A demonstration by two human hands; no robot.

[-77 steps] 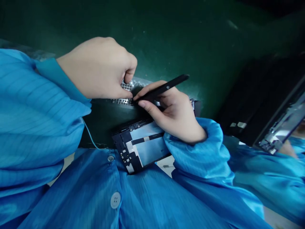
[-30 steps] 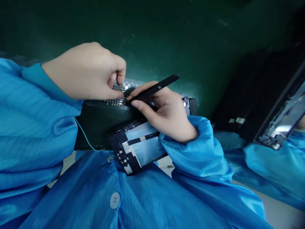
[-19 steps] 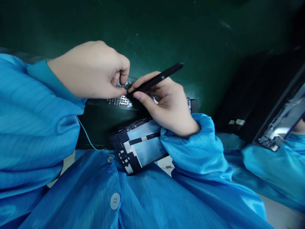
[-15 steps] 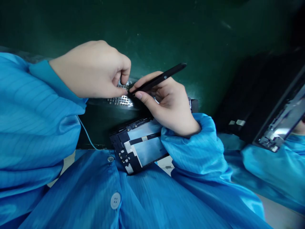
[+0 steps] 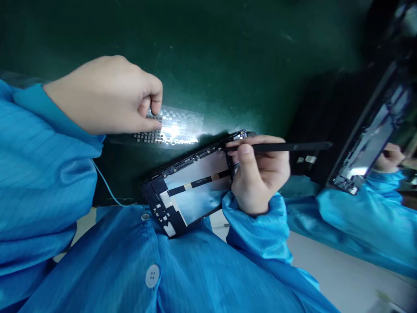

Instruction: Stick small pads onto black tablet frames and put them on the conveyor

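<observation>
My left hand (image 5: 110, 95), fingers curled, has its thumb and fingertips on a clear plastic sheet (image 5: 187, 124) with rows of small grey square pads (image 5: 148, 137). The sheet lies on the green mat. In my right hand (image 5: 260, 178) are slim black tweezers (image 5: 293, 147), held like a pen. Their tip points left, over the far right part of an opened tablet-like device (image 5: 185, 176); whether they grip anything is too small to tell. The device lies tilted at the table's near edge, inner side up, with a black flex strip across its silvery panel.
A green mat (image 5: 202, 52) covers the table. To the right lie a dark panel (image 5: 316, 126) and another opened device (image 5: 371, 134), with a co-worker's hand (image 5: 389, 157) beside it. A thin blue cord (image 5: 106, 182) hangs from my left sleeve.
My right hand has moved right and nearer to me, from the pad sheet to the device. The tweezers have swung to nearly level. My left hand stays at the sheet.
</observation>
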